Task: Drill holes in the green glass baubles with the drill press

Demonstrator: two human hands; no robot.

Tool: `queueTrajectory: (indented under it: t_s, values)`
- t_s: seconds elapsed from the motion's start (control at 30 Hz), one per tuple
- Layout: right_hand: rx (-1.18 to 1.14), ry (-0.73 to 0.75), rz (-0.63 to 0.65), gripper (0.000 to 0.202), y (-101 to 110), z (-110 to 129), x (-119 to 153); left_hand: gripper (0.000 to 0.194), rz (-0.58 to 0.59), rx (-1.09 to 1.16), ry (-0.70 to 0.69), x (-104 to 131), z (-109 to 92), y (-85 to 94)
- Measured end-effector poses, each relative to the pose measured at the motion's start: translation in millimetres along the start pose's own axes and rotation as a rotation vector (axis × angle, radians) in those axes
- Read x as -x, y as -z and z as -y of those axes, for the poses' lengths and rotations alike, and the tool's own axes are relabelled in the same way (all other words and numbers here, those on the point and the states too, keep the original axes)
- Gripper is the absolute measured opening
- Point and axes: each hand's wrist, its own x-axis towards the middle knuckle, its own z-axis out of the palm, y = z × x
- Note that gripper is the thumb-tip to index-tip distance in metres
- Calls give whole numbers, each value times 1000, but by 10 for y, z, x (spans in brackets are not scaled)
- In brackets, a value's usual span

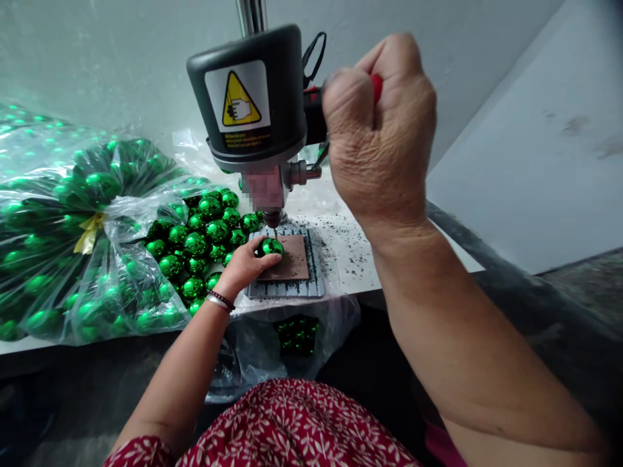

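Observation:
Between the thumb and fingers of my left hand [246, 263] is a shiny green ball [272, 247], held on a brown board [294, 256]. The board lies on the slotted metal base [316, 279] of a drill press [248, 97]. Right above the ball comes the thin drill bit [276, 232]; whether its tip touches the ball I cannot tell. Raised at the upper right, my right hand [384, 130] is wrapped round the press's lever, whose red end [376, 88] shows past the fingers.
Many loose green balls [195, 244] lie left of the base. A tied clear plastic bag [87, 259] full of such balls fills the left side. Dark shavings [350, 246] litter the white table. Below its front edge hangs an open plastic bag [253, 350] with green balls inside.

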Motion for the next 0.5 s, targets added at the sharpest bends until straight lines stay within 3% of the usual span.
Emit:
queueTrajectory:
  t_s: [0.2,0.5]
  values:
    - [5,-9,6,28,8,13,15,68,-1,-111,-5,-6,-130,-86]
    - [-13,7,0,22,-2,-49,26,70,26,16,4,-36,-108,-141]
